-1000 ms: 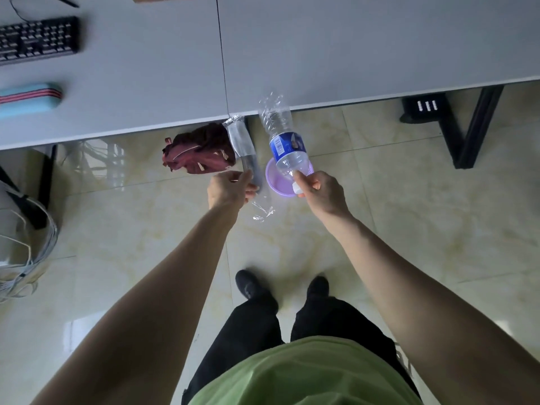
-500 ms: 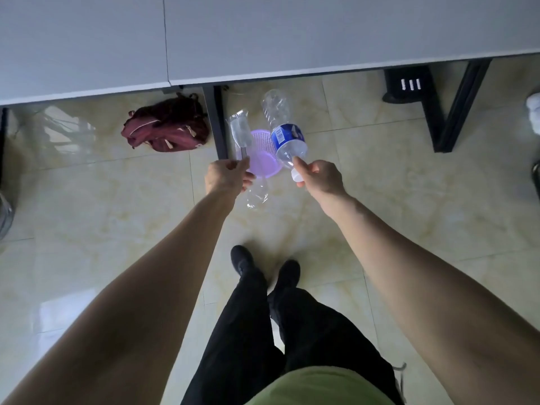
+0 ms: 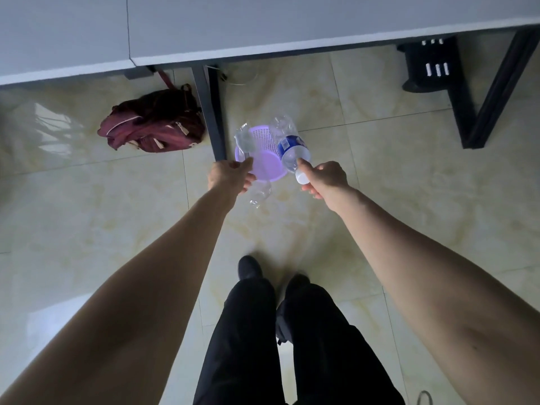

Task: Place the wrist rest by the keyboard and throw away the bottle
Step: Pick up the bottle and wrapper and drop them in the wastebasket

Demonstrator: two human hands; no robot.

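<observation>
Glossy tiled floor (image 3: 380,200) below grey desk (image 3: 263,21); purple mesh basket (image 3: 264,159) beside black desk leg (image 3: 211,112). Left hand (image 3: 230,176) clenched around crumpled clear bottle (image 3: 244,140), ends protruding above and below fist. Right hand (image 3: 323,178) gripping blue-labelled bottle (image 3: 289,146) at capped neck, body tilted over basket rim. Maroon backpack (image 3: 155,124) left of leg.

A blue-labelled clear bottle (image 3: 290,147) (white cap nearest) tilted over the lilac basket's (image 3: 264,171) right rim; a crumpled clear bottle (image 3: 245,141) crossed its left rim.
</observation>
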